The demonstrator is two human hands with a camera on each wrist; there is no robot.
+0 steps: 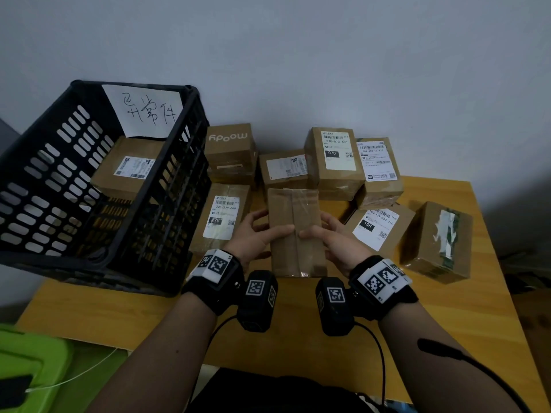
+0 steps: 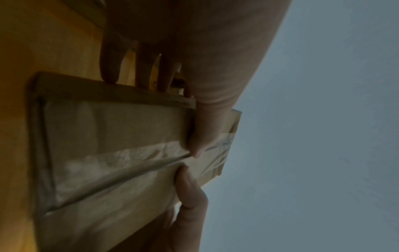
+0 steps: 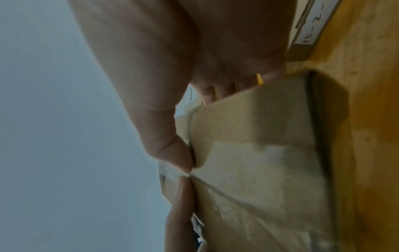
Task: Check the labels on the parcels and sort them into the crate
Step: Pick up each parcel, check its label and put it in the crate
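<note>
I hold a plain brown parcel (image 1: 293,231) above the wooden table (image 1: 477,308), taped seam facing up, no label showing on that face. My left hand (image 1: 256,234) grips its left side, thumb on top and fingers behind. My right hand (image 1: 337,239) grips the right side the same way, and the two thumbs nearly meet at the seam. The left wrist view shows the parcel (image 2: 112,145) with both thumbs on its tape; the right wrist view shows the parcel (image 3: 259,153) likewise. A black crate (image 1: 89,180) with a handwritten sign (image 1: 146,110) stands at left, one labelled parcel (image 1: 131,168) inside.
Several labelled cardboard parcels lie behind and beside my hands: one marked 220 (image 1: 222,216), one marked 070 (image 1: 335,159), one marked 15H (image 1: 377,226), and a box with torn tape (image 1: 438,242) at right. A green bin (image 1: 32,362) sits below the table's left corner.
</note>
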